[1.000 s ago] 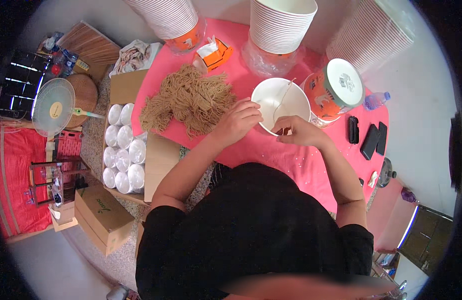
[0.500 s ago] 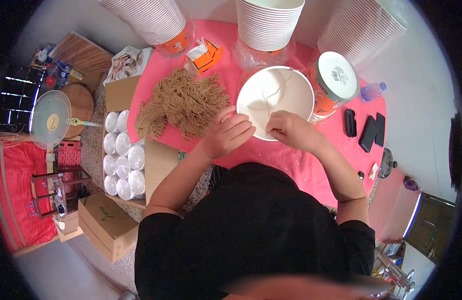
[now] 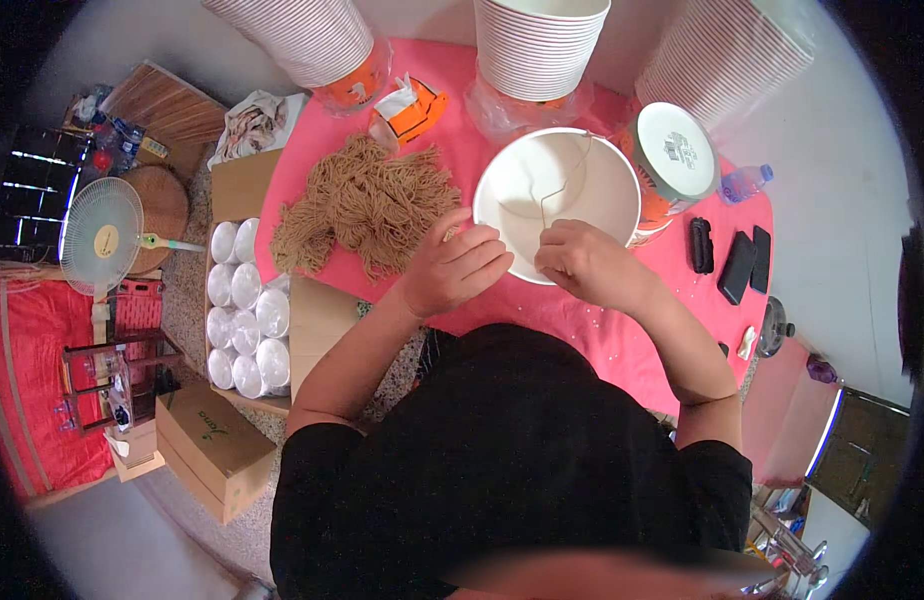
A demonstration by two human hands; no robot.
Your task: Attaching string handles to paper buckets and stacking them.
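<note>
A large white paper bucket [image 3: 507, 190] is tipped toward me on the pink table, its open mouth facing up. My left hand [image 3: 458, 264] is at its near left rim, fingers curled against the edge; part of the grip is hidden. Just over the near right rim, my right hand [image 3: 585, 262] pinches a thin tan string [image 3: 556, 193]. From those fingers the string runs up across the bucket's mouth to the far rim. Left of the bucket lies a big tangled heap of tan strings [image 3: 372, 210].
Nested bucket stacks [image 3: 537, 50] line the table's far side. An upside-down bucket [image 3: 672, 150] stands at the right, near a plastic bottle [image 3: 746, 182] and dark phones [image 3: 737, 268]. An orange packet [image 3: 414, 108] lies behind the strings. Left on the floor sits a carton of wrapped white cups [image 3: 246, 330].
The bucket's mouth has shifted a little to the right and looks wider. My right hand has moved slightly right with the string. My left hand has barely moved.
</note>
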